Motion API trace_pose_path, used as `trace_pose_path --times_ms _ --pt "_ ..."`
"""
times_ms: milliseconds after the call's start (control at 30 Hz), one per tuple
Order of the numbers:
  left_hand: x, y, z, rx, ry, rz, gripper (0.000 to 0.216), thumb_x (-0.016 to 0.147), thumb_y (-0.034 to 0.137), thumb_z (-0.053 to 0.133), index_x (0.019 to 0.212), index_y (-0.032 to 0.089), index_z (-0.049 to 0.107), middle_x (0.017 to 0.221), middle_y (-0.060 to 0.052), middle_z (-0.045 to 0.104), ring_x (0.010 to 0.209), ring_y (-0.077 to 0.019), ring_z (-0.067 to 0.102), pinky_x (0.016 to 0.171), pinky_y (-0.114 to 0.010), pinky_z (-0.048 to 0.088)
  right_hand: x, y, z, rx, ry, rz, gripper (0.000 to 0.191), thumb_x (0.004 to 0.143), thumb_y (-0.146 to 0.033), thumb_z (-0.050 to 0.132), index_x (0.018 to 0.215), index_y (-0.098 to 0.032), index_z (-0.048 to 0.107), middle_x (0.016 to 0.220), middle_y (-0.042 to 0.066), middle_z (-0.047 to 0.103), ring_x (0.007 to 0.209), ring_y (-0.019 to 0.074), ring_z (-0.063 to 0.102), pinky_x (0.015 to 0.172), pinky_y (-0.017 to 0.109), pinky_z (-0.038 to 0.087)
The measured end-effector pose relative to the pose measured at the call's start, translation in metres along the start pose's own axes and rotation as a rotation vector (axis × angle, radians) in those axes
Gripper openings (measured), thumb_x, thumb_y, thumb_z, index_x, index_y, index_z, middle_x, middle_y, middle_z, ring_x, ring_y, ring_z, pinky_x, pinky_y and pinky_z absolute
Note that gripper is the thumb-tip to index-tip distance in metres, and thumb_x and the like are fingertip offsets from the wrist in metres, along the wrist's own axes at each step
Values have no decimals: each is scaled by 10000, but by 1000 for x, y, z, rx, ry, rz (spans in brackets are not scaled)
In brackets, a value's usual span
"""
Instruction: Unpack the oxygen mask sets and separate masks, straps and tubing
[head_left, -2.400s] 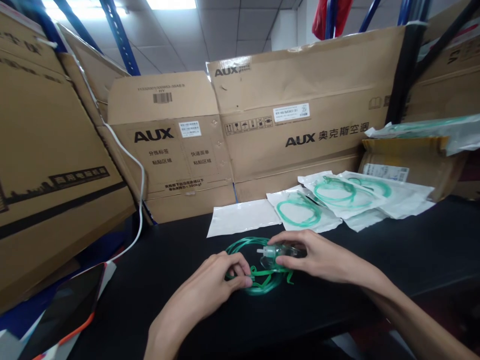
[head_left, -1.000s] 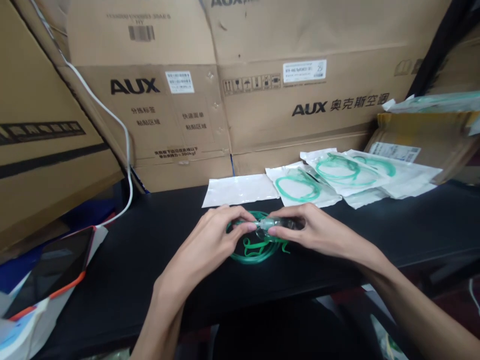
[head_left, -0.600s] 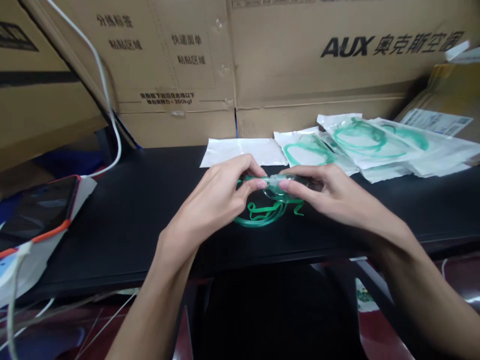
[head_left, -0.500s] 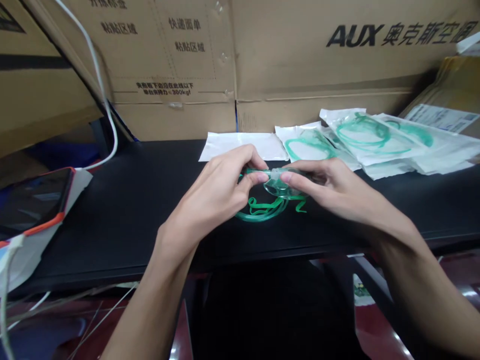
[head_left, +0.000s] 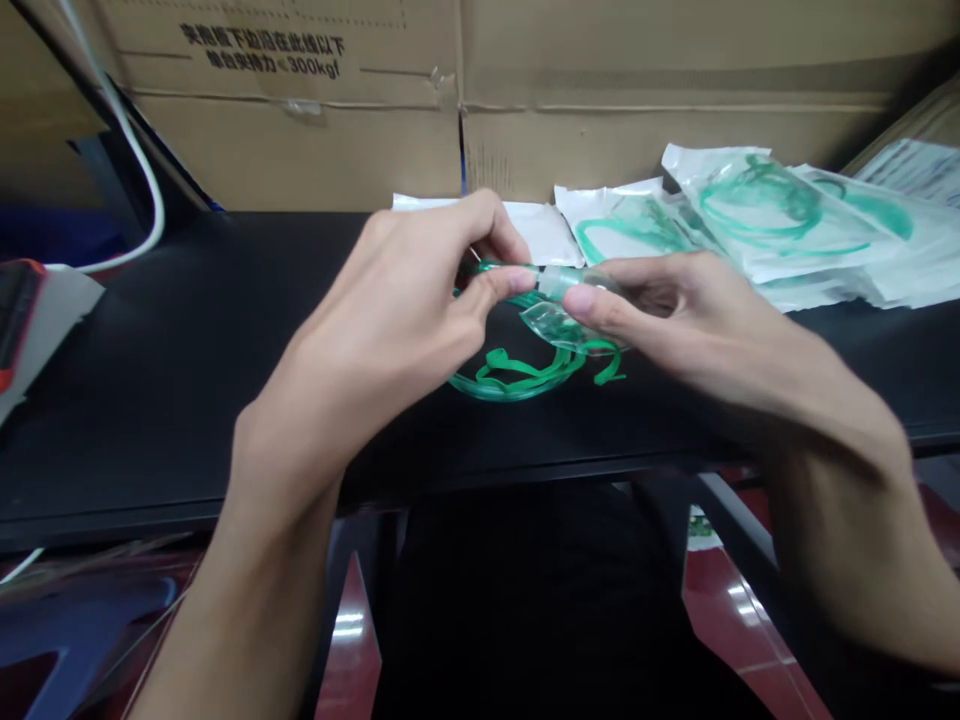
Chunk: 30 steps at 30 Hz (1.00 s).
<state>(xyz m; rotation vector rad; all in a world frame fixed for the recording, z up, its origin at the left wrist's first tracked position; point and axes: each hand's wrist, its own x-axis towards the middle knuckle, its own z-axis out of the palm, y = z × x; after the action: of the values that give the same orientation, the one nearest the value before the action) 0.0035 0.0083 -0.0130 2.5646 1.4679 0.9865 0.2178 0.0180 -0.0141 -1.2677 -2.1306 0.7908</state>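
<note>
Over the desk [head_left: 420, 445], we pinch the green tube [head_left: 510, 394] in our left hand [head_left: 405, 290], its end pointing rightward, in line with the pale neck [head_left: 556, 282] of the clear mask [head_left: 559, 328] our right hand [head_left: 697, 310] grips just beside it.

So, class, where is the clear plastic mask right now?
In the head view, the clear mask is just right of centre, gripped by the right hand, with the left hand close at its left and green tubing curving below.
</note>
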Motion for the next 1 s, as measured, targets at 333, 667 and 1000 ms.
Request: trace_pose_path --times_ms 333,667,1000 --pt "0 9 0 -91 66 -21 111 929 187 605 901 232 703 808 9 717 732 -175 630 657 -311 441 -1 -1 -9 -25 -30 -35 422 891 -579 636 720 -194 655 622 -33 338 532 97 264 445 246 160" --pt "0 4 -2 -83 -19 -14 119 942 238 617 917 227 732 861 0 743 764 -192 655 695 -324 460 -2 -2 -4 -138 57 -74 390 873 -536 683 682 -201 621 605 -33 364 515 95 283 441 255 217" --pt "-2 3 -8 -76 -48 21 111 942 268 619 950 265 730 893 7 731 783 -212 659 734 -351 488 -6 -1 -8 17 -71 -12 384 877 -556 666 712 -210 654 603 -39 337 510 101 289 441 263 186"
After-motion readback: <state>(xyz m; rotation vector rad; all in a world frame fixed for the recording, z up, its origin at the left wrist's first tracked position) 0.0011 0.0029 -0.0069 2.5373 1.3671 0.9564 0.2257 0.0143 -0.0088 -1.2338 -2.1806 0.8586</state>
